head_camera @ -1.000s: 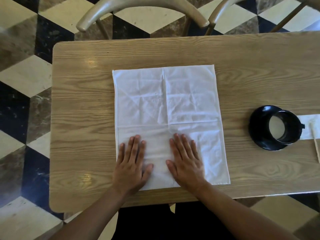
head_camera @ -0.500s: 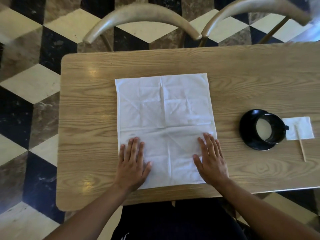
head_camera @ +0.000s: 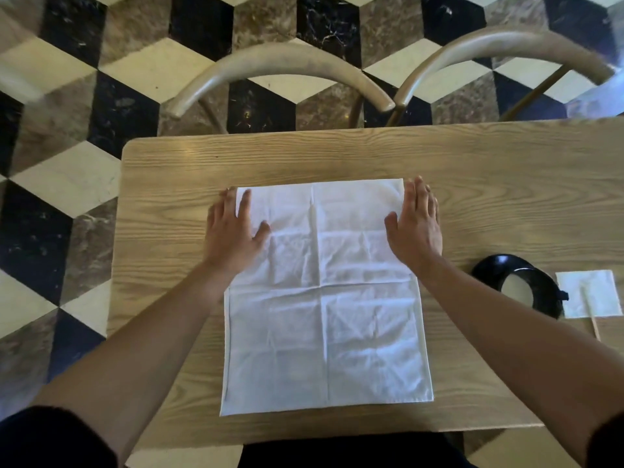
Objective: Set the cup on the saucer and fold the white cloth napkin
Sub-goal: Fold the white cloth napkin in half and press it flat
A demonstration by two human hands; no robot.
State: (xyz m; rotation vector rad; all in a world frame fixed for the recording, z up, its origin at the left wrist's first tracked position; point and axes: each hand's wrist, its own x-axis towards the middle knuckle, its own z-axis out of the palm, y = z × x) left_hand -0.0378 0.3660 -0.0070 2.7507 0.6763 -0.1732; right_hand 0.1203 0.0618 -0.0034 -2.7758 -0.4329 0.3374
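Observation:
The white cloth napkin [head_camera: 324,298] lies spread flat on the wooden table [head_camera: 169,204], creased into quarters. My left hand [head_camera: 233,228] rests flat on its far left corner, fingers apart. My right hand [head_camera: 417,224] lies flat at the far right edge, partly on the cloth and partly on the wood. A black cup [head_camera: 531,292] with a pale inside stands on a black saucer [head_camera: 489,268] to the right of the napkin, partly hidden behind my right forearm.
A small white paper napkin [head_camera: 594,292] with a thin wooden stick [head_camera: 591,312] across it lies right of the cup. Two curved wooden chair backs [head_camera: 280,62] stand past the table's far edge. The floor is tiled in a cube pattern.
Both hands slid from the napkin's near edge up to its far corners, spreading apart. The camera view tilted, so the table sits lower in the frame.

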